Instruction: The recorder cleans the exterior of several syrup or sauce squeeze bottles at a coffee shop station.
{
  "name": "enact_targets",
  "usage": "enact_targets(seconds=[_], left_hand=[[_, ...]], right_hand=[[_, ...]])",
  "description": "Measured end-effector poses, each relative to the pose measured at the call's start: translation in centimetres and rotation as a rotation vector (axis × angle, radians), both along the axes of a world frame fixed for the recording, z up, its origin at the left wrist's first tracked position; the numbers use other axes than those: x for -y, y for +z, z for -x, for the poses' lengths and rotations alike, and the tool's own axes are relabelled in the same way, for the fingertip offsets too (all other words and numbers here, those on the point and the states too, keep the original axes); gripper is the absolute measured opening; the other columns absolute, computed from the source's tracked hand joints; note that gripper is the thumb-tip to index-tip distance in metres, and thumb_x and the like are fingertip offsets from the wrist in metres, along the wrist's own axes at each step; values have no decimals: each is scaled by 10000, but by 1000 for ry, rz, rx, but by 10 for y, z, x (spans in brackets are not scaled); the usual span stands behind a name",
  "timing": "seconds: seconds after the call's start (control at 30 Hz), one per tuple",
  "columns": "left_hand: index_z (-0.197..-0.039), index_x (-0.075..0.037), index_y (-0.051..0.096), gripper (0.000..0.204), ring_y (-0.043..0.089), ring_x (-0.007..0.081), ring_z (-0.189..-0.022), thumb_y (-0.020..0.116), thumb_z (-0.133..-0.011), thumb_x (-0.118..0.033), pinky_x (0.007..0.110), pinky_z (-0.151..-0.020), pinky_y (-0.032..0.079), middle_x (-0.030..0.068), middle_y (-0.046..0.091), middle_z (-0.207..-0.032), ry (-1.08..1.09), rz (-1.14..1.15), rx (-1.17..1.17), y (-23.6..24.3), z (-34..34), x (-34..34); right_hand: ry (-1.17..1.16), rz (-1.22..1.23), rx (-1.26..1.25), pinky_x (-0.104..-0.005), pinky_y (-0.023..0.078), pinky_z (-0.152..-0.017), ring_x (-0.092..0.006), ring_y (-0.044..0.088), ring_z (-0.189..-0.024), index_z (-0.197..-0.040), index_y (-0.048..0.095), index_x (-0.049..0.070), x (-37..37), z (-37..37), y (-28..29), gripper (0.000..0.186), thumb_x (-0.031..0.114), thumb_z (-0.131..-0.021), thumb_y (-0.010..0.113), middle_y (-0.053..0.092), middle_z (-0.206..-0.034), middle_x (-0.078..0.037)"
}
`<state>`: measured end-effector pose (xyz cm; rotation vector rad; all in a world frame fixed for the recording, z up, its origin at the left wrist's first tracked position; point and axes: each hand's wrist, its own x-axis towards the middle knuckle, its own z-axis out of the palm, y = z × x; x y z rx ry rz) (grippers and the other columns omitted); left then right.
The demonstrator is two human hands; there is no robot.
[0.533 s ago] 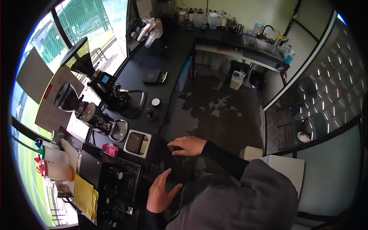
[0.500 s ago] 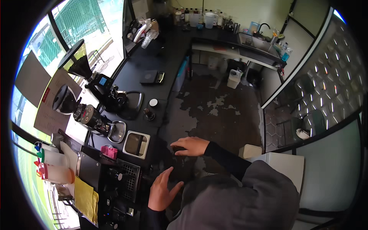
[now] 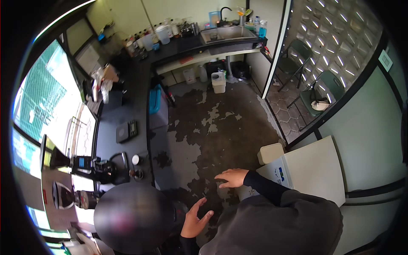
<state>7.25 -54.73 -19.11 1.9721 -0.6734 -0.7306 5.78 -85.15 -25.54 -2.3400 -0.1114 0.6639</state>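
Observation:
In the lower middle, my left hand (image 3: 198, 222) is raised above the floor with its thumb and fingers apart, holding nothing. My right hand (image 3: 232, 177) hangs a little farther off and to the right, palm down, fingers stretched and empty. Neither hand touches anything. Nearest to the right hand is a white chest-like appliance (image 3: 316, 168), partly behind my sleeve. Left of my hands, a large dark rounded blur (image 3: 131, 219) hides part of the counter; I cannot make out what it is. A small round white-topped item (image 3: 136, 160) and a dark tamper-like tool (image 3: 137, 174) stand on the counter.
Two coffee grinders (image 3: 95, 168) and a black scale (image 3: 126, 131) line the dark left counter (image 3: 127, 106). A sink (image 3: 227, 35) is at the back. A white bin (image 3: 219, 83), a blue-lidded tub (image 3: 155, 102) and a cream box (image 3: 270, 154) stand on the patchy floor. Green folding chairs (image 3: 325, 87) are beyond the frame.
The view has swung to the right, so the counter sits farther left and more of the white appliance shows. The dark blur now covers the lower left. Both hands stay spread and empty.

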Motion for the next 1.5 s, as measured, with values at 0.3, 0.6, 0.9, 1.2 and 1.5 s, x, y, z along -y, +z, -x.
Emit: enact_targets(seconds=[0.3,0.6,0.9,1.2,1.5], left_hand=[[-1445,-17,564,619,473,476,-1430,808,-931,-262,492,-1178,406,245,553,-1504,-121,73,521,51,-121,221],[-1482,-50,534,660,464,420,-1449,714,-988,-449,483,-1198,393,230,516,-1536,-324,-75,404,11,-198,311],[-1488,-56,512,680,460,416,-1441,681,-996,-494,487,-1202,380,216,511,-1536,-315,-6,415,-35,-354,385],[-1471,-53,526,650,462,412,-1444,667,-1003,-481,497,-1185,398,196,526,-1532,-267,32,655,0,-535,449],[-1433,-52,557,618,513,372,-1401,700,-978,-443,480,-1161,422,173,577,-1475,-76,-35,345,-46,-593,479]], right_hand=[[-269,-8,256,-472,476,-1119,-375,561,-1366,-1506,533,85,196,-42,41,667,551,-1031,584,574,-1509,-169],[-620,-155,211,-425,534,-1029,-364,672,-1242,-1469,568,35,319,-23,8,648,453,-996,711,649,-1389,-228],[-618,-15,-106,-437,530,-1044,-383,668,-1261,-1558,474,64,382,-153,3,700,417,-996,696,607,-1465,-234],[-534,-141,157,-428,519,-1047,-376,632,-1312,-1560,477,70,423,-382,66,665,351,-1006,713,571,-1520,-202],[-279,-69,-100,-422,499,-1080,-377,619,-1320,-1546,493,72,504,-511,31,668,413,-1007,691,576,-1501,-209]])
